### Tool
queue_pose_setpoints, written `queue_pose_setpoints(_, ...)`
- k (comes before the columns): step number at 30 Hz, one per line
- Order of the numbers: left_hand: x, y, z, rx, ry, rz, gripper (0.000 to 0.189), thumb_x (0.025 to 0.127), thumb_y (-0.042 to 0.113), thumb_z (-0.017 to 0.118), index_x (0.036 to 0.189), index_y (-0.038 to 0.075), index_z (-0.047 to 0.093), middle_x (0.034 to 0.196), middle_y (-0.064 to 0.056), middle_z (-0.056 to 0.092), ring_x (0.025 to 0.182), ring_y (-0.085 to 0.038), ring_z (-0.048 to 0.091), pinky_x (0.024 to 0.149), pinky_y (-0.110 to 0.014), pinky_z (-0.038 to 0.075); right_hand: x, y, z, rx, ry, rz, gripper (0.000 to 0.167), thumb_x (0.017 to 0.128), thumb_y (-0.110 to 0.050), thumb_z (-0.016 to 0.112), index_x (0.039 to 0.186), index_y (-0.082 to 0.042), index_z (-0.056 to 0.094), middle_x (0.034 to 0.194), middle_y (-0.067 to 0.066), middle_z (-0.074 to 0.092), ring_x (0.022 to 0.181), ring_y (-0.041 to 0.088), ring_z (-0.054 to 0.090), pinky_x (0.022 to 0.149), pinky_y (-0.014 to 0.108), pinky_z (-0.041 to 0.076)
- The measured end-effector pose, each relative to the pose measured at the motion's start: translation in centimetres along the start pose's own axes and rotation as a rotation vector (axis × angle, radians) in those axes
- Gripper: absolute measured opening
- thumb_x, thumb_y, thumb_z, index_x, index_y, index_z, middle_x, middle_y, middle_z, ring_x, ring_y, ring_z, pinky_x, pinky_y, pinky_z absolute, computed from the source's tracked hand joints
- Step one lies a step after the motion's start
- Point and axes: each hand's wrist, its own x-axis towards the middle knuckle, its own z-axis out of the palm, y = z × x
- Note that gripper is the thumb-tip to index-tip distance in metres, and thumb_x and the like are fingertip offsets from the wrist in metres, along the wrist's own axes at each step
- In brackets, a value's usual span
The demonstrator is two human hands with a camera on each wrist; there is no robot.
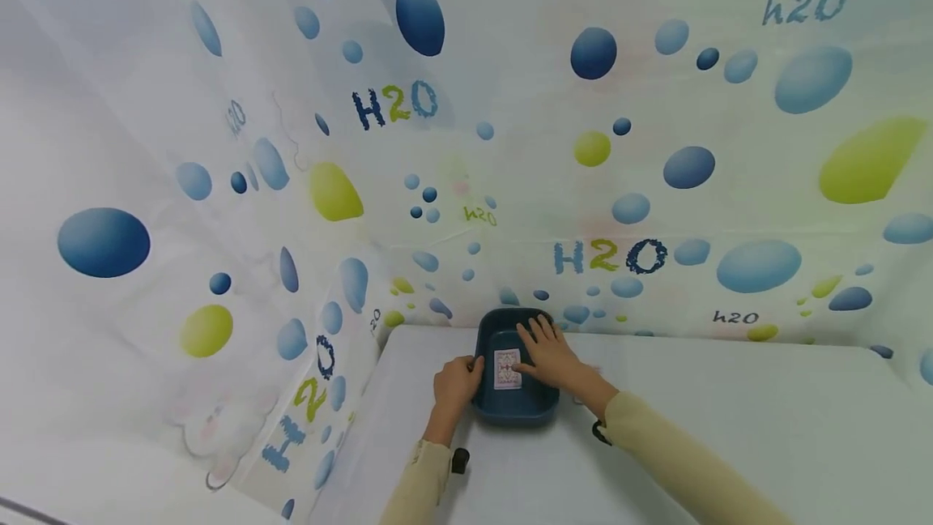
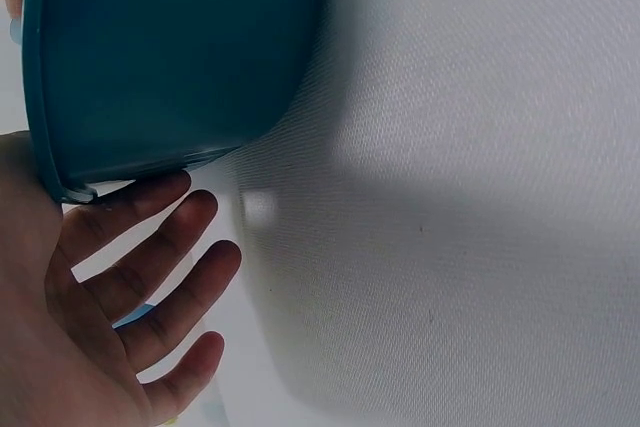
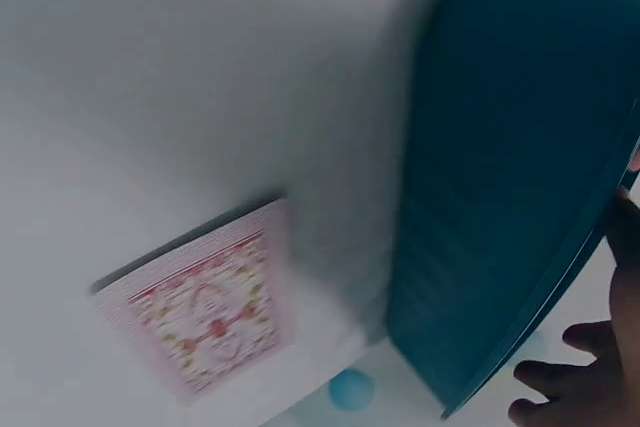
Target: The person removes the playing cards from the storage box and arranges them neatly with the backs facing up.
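A deep teal plastic basin [image 1: 516,418] stands on the white table. My left hand [image 1: 455,383] is at its left rim, thumb over the edge; in the left wrist view its fingers [image 2: 170,317] spread along the outside, the index against the wall. My right hand [image 1: 547,353] reaches over the basin's right side with fingers spread, its thumb overlapping a small patterned packet [image 1: 506,371] that lies flat inside. In the right wrist view, another pink-and-white packet [image 3: 205,307] lies on the table outside the basin; the right wrist mostly covers it from the head.
The white tabletop [image 1: 729,411] extends right and toward me. Close behind the basin hangs a white sheet [image 1: 510,185] printed with blue and green drops, continuing along the left side. A dark strap piece [image 1: 460,460] sits by my left sleeve.
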Motion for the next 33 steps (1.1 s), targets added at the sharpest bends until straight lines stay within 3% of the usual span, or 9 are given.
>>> queue_pose_setpoints(9, 0.0, 0.5, 0.5, -0.005, -0.007, 0.004, 0.036, 0.1, 0.037, 0.056, 0.079, 0.012, 0.071, 0.077, -0.005, 0.072, 0.062, -0.018, 0.057, 0.06, -0.038, 0.044, 2.0, -1.8, 1.3, -0.003, -0.127, 0.066, 0.076, 0.087, -0.034, 0.079, 0.145, 0.001, 0.046, 0.145, 0.024, 0.05, 0.138, 0.043, 0.044, 0.113, 0.059, 0.035)
queue_pose_setpoints(15, -0.5, 0.6, 0.6, -0.019, -0.012, 0.01, 0.037, 0.1, 0.037, 0.057, 0.075, 0.012, 0.068, 0.071, -0.004, 0.068, 0.058, -0.016, 0.053, 0.056, -0.035, 0.04, 2.6, -1.9, 2.1, 0.052, -0.226, 0.143, 0.076, 0.086, -0.03, 0.08, 0.144, 0.003, 0.045, 0.144, 0.025, 0.05, 0.135, 0.043, 0.047, 0.11, 0.057, 0.04)
queue_pose_setpoints(24, -0.2, 0.5, 0.3, -0.017, 0.011, 0.008, 0.039, 0.1, 0.036, 0.056, 0.07, 0.013, 0.064, 0.066, -0.001, 0.062, 0.057, -0.016, 0.049, 0.055, -0.033, 0.036, 2.9, -2.1, 1.8, 0.096, -0.155, 0.146, 0.073, 0.081, -0.026, 0.085, 0.137, 0.003, 0.049, 0.136, 0.026, 0.048, 0.124, 0.042, 0.05, 0.102, 0.055, 0.047)
queue_pose_setpoints(29, -0.2, 0.2, 0.1, -0.014, 0.014, 0.01, 0.039, 0.101, 0.037, 0.056, 0.069, 0.014, 0.063, 0.065, -0.001, 0.061, 0.056, -0.016, 0.049, 0.054, -0.033, 0.035, 2.7, -2.0, 2.7, 0.138, -0.093, 0.157, 0.075, 0.077, -0.027, 0.088, 0.132, -0.002, 0.043, 0.13, 0.027, 0.05, 0.118, 0.042, 0.052, 0.097, 0.055, 0.049)
queue_pose_setpoints(33, -0.2, -0.1, 0.2, -0.019, 0.017, 0.019, 0.04, 0.101, 0.037, 0.055, 0.068, 0.015, 0.061, 0.062, 0.001, 0.058, 0.055, -0.015, 0.048, 0.053, -0.032, 0.034, 2.7, -2.0, 3.4, 0.16, -0.055, 0.153, 0.077, 0.077, -0.026, 0.089, 0.129, -0.006, 0.037, 0.112, 0.022, 0.062, 0.105, 0.04, 0.058, 0.09, 0.054, 0.051)
